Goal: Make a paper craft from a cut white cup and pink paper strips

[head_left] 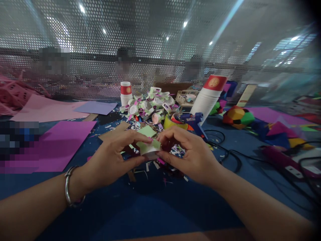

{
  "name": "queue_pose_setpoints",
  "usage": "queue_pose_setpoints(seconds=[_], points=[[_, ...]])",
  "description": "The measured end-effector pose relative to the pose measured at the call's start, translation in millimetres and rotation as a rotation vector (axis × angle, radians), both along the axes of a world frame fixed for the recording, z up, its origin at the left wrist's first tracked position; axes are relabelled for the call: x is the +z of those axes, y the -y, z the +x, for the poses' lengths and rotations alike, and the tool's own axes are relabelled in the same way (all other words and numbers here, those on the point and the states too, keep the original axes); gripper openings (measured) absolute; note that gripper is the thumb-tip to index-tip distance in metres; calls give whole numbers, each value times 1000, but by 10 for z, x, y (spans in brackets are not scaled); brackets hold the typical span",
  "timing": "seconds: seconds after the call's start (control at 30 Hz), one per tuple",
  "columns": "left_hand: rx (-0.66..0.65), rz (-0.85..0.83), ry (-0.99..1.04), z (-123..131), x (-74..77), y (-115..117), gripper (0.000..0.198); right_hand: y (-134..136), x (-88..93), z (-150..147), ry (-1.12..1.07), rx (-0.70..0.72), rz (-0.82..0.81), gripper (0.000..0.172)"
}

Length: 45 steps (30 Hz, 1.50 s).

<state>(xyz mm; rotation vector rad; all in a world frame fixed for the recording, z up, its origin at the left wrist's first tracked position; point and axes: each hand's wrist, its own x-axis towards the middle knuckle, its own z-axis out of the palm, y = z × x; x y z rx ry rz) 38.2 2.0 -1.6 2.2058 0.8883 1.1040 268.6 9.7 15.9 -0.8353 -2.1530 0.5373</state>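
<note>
Between my two hands is a cut paper cup bottom [149,149], a short white piece with light green paper on it. My left hand [109,159] pinches its left side between thumb and fingers. On the opposite side, my right hand [193,155] grips it the same way. Just beyond lies a light green paper piece [146,131], partly hidden by my fingers. Farther back is a heap of similar cup pieces [146,105] with green and purple paper. A blue glue gun [194,117] rests by a yellow round holder [173,123], right of the heap.
Paper cup stacks [125,93] [208,97] stand behind, the right one leaning. Magenta sheets [72,144] lie left. Black cables [233,155] run right to a purple power strip [288,162]. Scraps litter the blue table [150,214]. A perforated screen [155,40] rises behind.
</note>
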Motion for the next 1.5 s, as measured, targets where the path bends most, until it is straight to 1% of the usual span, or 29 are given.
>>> queue_pose_setpoints(seconds=[0.3, 0.5, 0.63, 0.77, 0.9, 1.03, 1.13, 1.2, 1.27, 1.37, 1.5], points=[[-40, -24, -9, 21, 14, 5, 38, 26, -18, -2, -13, 16, 13, 11], [-71, -82, 39, 26, 13, 12, 31, 32, -7, -14, -1, 9, 27, 14], [-74, -95, -7, 10, 9, 6, 24, 32, 1, -13, 15, 25, 15, 13], [-79, -158, -11, -2, 5, 14, 31, 38, 1, -5, 22, 28, 2, 14], [-91, -213, -9, 13, 14, 31, 31, 44, 5, -5, 24, 22, 0, 13], [-85, -189, -28, 38, 22, 31, 35, 45, 15, -15, 33, 17, 5, 13], [-47, -147, -55, 42, 21, 21, 35, 42, 18, -21, 36, 12, 22, 16], [-19, -85, -73, 37, 20, 11, 32, 40, 18, -21, 34, 15, 25, 18], [-8, -28, -80, 28, 19, 1, 24, 41, 17, -19, 26, 13, 31, 20], [14, 28, -91, 6, 19, -9, 16, 44, 9, -8, -1, -6, 73, 24], [68, 160, -153, -30, 22, -22, 16, 39, -1, 8, -44, -26, 160, 26]])
